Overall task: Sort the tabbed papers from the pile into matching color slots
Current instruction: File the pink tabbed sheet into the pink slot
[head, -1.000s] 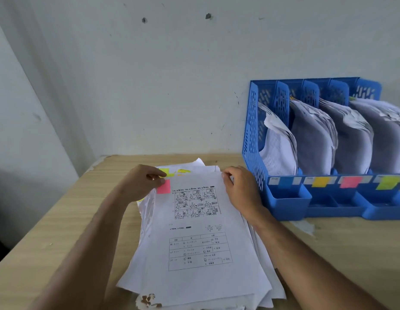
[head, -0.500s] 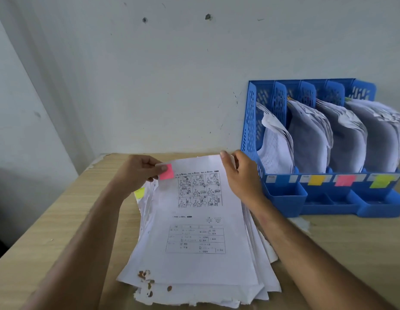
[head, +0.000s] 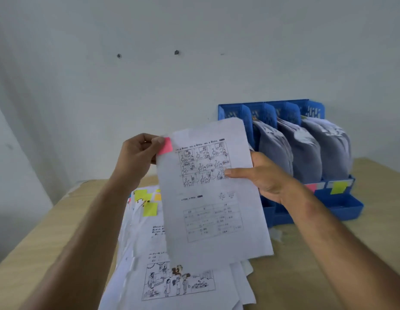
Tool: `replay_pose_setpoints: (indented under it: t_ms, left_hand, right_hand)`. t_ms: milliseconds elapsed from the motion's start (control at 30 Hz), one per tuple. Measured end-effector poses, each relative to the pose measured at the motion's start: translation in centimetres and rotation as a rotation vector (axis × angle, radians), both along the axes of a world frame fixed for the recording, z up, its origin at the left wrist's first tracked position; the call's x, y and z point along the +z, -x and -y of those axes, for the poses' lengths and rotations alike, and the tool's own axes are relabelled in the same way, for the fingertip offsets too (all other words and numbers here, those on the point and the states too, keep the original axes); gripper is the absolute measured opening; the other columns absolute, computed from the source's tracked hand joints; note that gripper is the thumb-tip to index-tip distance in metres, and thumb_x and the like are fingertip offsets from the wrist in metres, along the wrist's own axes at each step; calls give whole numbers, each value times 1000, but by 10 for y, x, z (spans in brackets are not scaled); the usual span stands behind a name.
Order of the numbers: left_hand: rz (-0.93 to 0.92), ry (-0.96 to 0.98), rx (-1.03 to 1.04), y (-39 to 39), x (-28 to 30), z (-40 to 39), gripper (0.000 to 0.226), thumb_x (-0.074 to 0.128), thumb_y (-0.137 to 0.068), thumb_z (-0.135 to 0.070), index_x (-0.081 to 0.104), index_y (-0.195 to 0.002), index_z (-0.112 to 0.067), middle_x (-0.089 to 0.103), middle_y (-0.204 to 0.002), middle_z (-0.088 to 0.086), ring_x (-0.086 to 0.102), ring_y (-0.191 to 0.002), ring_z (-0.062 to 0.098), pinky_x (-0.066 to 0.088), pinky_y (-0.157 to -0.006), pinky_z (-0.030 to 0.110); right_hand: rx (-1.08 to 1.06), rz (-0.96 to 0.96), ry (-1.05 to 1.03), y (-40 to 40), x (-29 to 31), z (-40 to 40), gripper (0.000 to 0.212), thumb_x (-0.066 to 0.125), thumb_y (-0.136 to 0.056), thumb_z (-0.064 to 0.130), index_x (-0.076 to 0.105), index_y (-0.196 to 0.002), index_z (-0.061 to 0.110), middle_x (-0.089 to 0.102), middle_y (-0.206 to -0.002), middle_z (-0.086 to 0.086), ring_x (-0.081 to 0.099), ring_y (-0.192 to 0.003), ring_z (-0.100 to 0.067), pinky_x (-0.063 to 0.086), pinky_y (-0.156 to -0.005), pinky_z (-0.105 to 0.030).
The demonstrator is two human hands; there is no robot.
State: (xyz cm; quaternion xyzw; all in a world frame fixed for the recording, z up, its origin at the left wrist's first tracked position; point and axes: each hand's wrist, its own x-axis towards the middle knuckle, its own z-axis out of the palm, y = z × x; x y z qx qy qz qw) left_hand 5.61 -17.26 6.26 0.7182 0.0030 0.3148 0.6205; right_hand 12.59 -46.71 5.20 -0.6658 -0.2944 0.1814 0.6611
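The left hand (head: 136, 157) pinched the pink tab (head: 166, 146) between thumb and curled fingers at the sheet's upper left corner, and the right hand (head: 265, 177) clamped the worksheet (head: 213, 198) at its right edge, thumb laid flat across the printed cartoon panels, fingers tucked behind the page. The sheet hung lifted and tilted, clear above the paper pile (head: 172, 276). That pile lay on the wooden table (head: 317, 276), its top page showing a drawn scene, with yellow-green tabs (head: 149, 208) and an orange one at its far end. Behind the raised sheet stood the blue file rack (head: 342, 206) against the wall, its slots packed with papers, a pink label (head: 311, 187) and a yellow-green label (head: 338, 187) on its front.
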Motion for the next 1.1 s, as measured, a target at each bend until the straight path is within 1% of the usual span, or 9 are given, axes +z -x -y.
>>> replay_pose_setpoints:
  t_ms: [233,300,367,467,600,733,867,967,1100]
  left_hand:
    - [37,-176,-136,-42,39,76,15,67,-100,-23,66,-91,-11,73,-75,0,64,-66,16,54,-62,36]
    - [5,-261,-242,-51,50,98,19,67,-99,-29,71,-100,-11,77,-86,6,68,-78,17,55,-74,42]
    - [-47,-369,-375,-57,60,119,27,68,-98,-37,76,-107,-13,78,-101,8,71,-95,14,54,-90,38]
    - [-140,-566,-481,-66,73,154,34,63,-97,-48,78,-107,-20,78,-106,-8,73,-103,10,52,-101,31]
    - [-260,-682,-597,-94,85,190,25,59,-99,-48,74,-107,-29,75,-111,-15,68,-108,3,46,-106,24]
    - [-359,-781,-583,-124,90,203,39,54,-94,-59,77,-105,-29,75,-112,-12,66,-113,11,39,-113,34]
    - [-501,-786,-655,-137,95,206,64,38,-99,-60,79,-108,-11,78,-107,-1,70,-110,14,26,-121,39]
    - [-593,-796,-669,-140,94,210,59,44,-96,-57,77,-112,-11,79,-105,5,73,-105,14,27,-119,36]
    - [-563,-992,-529,-147,92,223,28,61,-98,-36,73,-112,-15,78,-103,-4,74,-89,8,53,-92,26]
  right_hand:
    - [-440,63,37,-15,11,59,22,72,-85,2,76,-103,13,79,-98,-2,75,-96,-25,59,-89,-42]
    - [-602,77,12,-23,10,81,17,70,-81,5,75,-95,13,78,-90,0,74,-92,-27,59,-81,-39]
    - [-692,89,-6,-25,10,102,14,67,-82,7,74,-89,16,76,-86,1,71,-88,-25,55,-76,-36]
    - [-705,117,-22,-24,11,124,28,59,-87,2,69,-88,28,74,-92,2,69,-86,-19,55,-80,-36]
    - [-663,-4,6,-39,8,144,36,56,-88,2,70,-83,36,73,-100,-12,65,-89,-28,53,-83,-43]
    - [-672,-86,50,-57,5,160,28,54,-91,8,65,-116,15,74,-104,-14,68,-84,-27,55,-70,-36]
    - [-725,-111,22,-67,6,173,21,61,-86,12,73,-103,10,76,-105,-15,70,-88,-30,53,-81,-39]
    - [-739,-73,40,-70,11,176,19,63,-87,10,76,-102,10,78,-101,-9,73,-91,-28,56,-83,-38]
    - [-742,4,70,-73,21,179,16,68,-90,9,77,-100,15,79,-98,-2,74,-94,-24,58,-86,-38]
